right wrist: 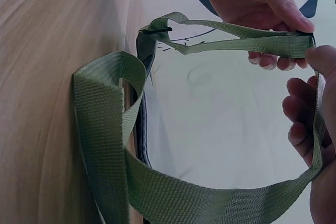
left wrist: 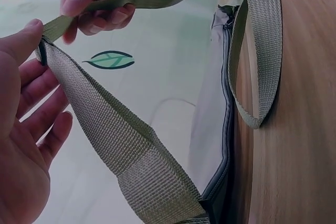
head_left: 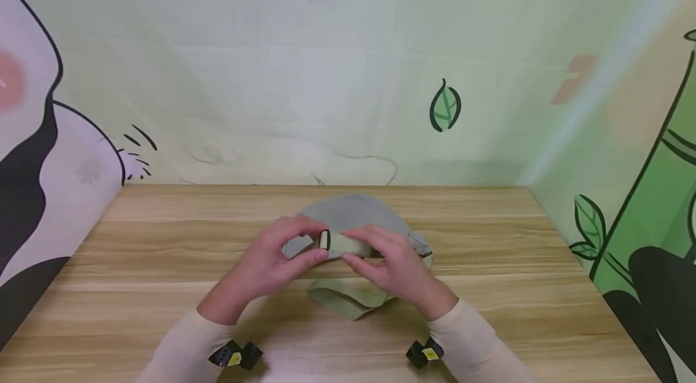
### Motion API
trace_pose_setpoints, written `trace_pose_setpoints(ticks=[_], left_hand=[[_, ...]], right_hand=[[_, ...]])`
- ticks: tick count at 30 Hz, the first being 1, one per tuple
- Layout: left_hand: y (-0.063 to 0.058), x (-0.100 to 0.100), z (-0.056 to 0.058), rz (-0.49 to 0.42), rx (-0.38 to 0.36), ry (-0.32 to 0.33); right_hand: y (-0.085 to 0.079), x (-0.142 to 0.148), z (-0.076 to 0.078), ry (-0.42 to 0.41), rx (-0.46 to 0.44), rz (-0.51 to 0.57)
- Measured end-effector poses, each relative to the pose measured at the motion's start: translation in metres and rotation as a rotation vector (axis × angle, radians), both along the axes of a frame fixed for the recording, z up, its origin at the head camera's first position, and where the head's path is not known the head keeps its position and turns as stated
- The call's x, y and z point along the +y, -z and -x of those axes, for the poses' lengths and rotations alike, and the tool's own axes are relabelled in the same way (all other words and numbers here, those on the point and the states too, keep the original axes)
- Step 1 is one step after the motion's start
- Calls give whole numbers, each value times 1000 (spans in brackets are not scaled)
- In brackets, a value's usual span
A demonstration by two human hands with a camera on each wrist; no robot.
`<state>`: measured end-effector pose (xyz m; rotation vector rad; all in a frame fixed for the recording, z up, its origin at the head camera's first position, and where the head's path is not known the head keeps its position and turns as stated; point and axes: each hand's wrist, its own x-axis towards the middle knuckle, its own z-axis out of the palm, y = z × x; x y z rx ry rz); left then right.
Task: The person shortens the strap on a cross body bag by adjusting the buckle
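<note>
A grey zippered bag (head_left: 356, 211) lies on the wooden table with a green webbing strap (left wrist: 131, 156) running from it. My left hand (head_left: 277, 253) pinches the strap between thumb and fingers at a small black slide buckle (head_left: 325, 240). Close to its right, my right hand (head_left: 394, 259) pinches the strap just beyond the buckle. Between hands and bag, the webbing is raised off the table and doubled on the left side, as the right wrist view shows. A loose loop of strap (head_left: 348, 298) rests on the table below the right hand. The bag's dark zipper (left wrist: 227, 82) runs along its edge.
The wooden table (head_left: 163, 238) meets a printed backdrop (head_left: 217, 69) with leaves and cartoon shapes at its back edge. Small black devices (head_left: 236, 356) with yellow marks sit on both wrists over pale sleeves (head_left: 478, 341).
</note>
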<state>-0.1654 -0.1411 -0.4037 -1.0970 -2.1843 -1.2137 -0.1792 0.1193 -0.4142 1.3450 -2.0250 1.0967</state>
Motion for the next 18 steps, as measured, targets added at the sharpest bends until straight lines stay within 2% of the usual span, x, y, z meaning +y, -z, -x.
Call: trace_pose_setpoints(ticks=[8,13,18], left_hand=[[0,1,1,17,-17,39],[0,3,2,30,11,55],[-1,3,0,26,4,19]], right_hand=[[-2,-3,0,-39,0,20],[-4,-6,-1,-59,-8,7],[-4,-7,-2,-34,14,-34]])
